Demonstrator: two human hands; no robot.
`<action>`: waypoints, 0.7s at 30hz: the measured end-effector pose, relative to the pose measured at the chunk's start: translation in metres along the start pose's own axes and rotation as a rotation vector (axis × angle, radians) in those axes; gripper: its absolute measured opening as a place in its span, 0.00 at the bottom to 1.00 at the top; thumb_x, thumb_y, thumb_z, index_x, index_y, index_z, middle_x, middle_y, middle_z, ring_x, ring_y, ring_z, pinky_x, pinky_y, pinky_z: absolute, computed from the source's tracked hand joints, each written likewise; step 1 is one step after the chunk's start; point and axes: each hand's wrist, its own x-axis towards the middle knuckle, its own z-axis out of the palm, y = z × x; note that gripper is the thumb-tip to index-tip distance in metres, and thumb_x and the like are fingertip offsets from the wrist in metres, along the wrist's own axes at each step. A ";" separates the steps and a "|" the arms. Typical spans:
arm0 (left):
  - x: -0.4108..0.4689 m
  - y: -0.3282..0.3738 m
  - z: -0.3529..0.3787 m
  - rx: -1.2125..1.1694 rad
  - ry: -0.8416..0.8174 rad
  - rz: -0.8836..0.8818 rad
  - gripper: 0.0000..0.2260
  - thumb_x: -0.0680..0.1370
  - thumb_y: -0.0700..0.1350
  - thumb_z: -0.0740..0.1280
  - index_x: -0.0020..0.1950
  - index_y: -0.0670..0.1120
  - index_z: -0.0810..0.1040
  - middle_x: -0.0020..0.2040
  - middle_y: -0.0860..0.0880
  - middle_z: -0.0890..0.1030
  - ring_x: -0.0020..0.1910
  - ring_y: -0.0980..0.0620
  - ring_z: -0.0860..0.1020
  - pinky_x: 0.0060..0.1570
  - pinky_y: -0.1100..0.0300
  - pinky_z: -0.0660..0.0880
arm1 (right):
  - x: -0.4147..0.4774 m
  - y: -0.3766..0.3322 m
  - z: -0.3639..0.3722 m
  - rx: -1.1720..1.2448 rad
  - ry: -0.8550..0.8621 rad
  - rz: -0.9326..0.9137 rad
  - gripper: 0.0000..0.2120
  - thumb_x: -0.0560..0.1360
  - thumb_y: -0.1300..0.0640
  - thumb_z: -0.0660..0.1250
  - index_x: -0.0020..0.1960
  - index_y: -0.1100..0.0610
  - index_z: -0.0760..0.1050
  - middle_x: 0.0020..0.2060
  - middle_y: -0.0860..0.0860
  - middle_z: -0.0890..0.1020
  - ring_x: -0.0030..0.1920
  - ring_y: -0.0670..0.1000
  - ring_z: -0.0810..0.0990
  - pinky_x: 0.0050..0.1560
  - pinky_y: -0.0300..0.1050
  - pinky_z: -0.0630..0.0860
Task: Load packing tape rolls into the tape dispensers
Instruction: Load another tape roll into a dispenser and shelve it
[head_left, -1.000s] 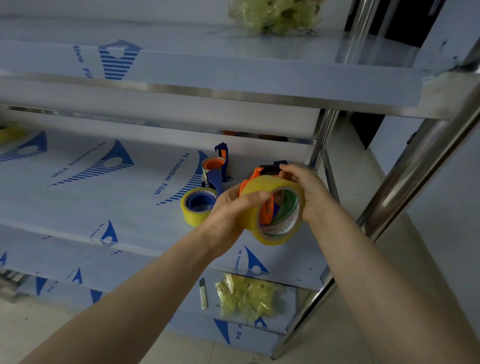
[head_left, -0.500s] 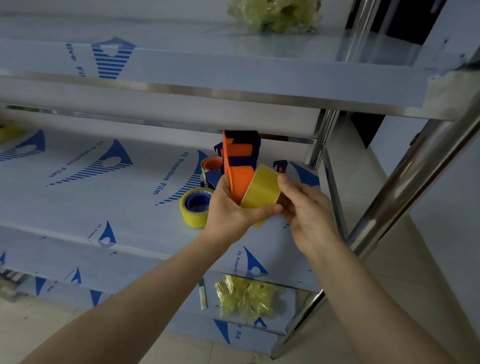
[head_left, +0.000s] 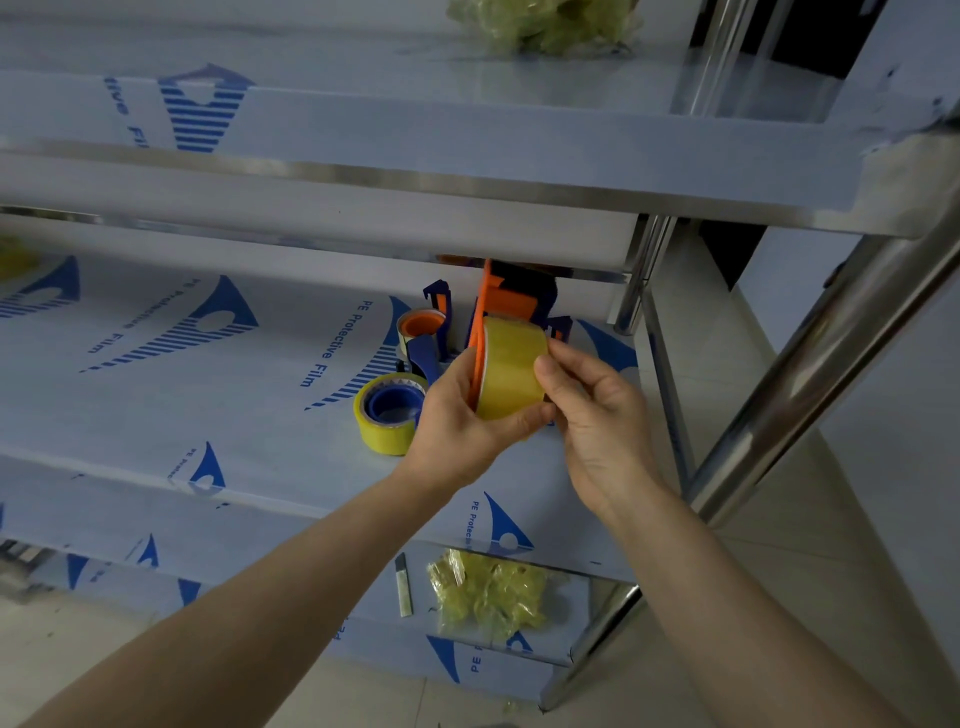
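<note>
While apparently seating translucent yellow tape roll (head_left: 511, 371), pinching it in right hand (head_left: 597, 410). Clasping orange-and-blue plastic dispenser (head_left: 511, 301) steady in left hand (head_left: 457, 415).

The tape roll (head_left: 511, 369) has turned edge-on against the upright orange dispenser (head_left: 506, 301).

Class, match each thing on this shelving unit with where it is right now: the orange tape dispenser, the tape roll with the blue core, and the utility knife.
Things:
1. orange tape dispenser
2. blue-core tape roll
3. utility knife

Places:
a. on the lower shelf, beside crumpled film
b. in the grip of the left hand, while the right hand pinches the yellow tape roll on it
c. lying flat on the middle shelf

Pairs: 1-b, 2-c, 3-a
</note>
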 end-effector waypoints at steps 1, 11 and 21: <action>0.000 -0.001 0.000 0.000 0.000 0.002 0.20 0.68 0.32 0.73 0.53 0.51 0.73 0.43 0.54 0.82 0.39 0.60 0.82 0.37 0.66 0.77 | 0.000 0.002 0.001 0.006 0.002 0.011 0.07 0.72 0.62 0.68 0.45 0.51 0.80 0.47 0.49 0.82 0.54 0.51 0.80 0.54 0.48 0.78; 0.002 -0.008 -0.008 0.127 -0.027 -0.040 0.15 0.68 0.37 0.75 0.52 0.44 0.77 0.47 0.41 0.83 0.43 0.48 0.82 0.45 0.59 0.80 | 0.031 -0.024 -0.007 -0.546 -0.174 -0.148 0.12 0.78 0.57 0.63 0.61 0.53 0.76 0.51 0.46 0.79 0.51 0.40 0.77 0.48 0.29 0.75; 0.011 -0.006 -0.010 0.229 -0.012 -0.084 0.15 0.67 0.41 0.76 0.51 0.41 0.78 0.46 0.41 0.83 0.44 0.46 0.81 0.44 0.57 0.79 | 0.068 -0.036 0.005 -0.857 -0.280 -0.232 0.05 0.74 0.56 0.68 0.49 0.55 0.81 0.40 0.43 0.80 0.43 0.42 0.78 0.48 0.37 0.74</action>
